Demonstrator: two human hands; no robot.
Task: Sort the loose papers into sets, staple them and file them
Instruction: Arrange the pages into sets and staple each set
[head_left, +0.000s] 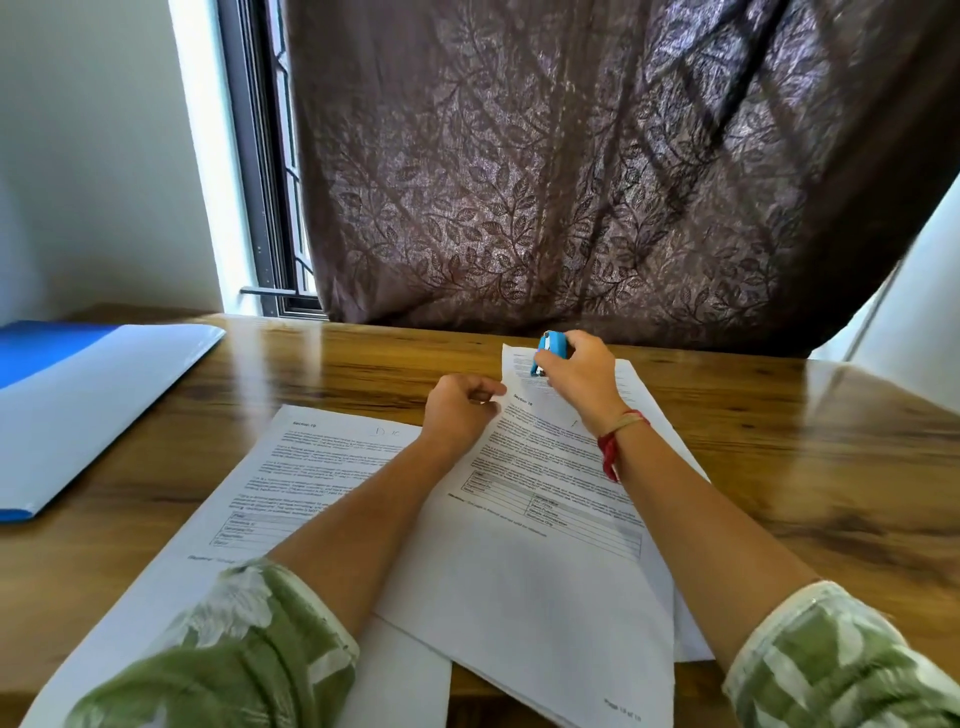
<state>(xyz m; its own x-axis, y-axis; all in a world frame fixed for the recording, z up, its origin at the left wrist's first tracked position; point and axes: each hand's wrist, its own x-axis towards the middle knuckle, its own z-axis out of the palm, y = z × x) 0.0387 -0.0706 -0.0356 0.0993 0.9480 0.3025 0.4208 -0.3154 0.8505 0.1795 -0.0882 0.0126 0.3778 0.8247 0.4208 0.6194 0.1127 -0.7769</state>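
Both your forearms stretch forward over the tabletop (779, 441). Your right grip (576, 374) clamps the one blue stapler (551, 347) at the far corner of the right paper set (545, 571); your left grip (457, 413), fingers curled, pinches that set's edge just beside. A second paper set (322, 467) lies left of it, one folder (78, 405) beyond.

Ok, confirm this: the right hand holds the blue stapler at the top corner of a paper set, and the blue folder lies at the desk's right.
Not quite: the head view shows the blue folder at the left of the desk. The rest stands: the right hand holds the blue stapler at the top corner of the paper set.
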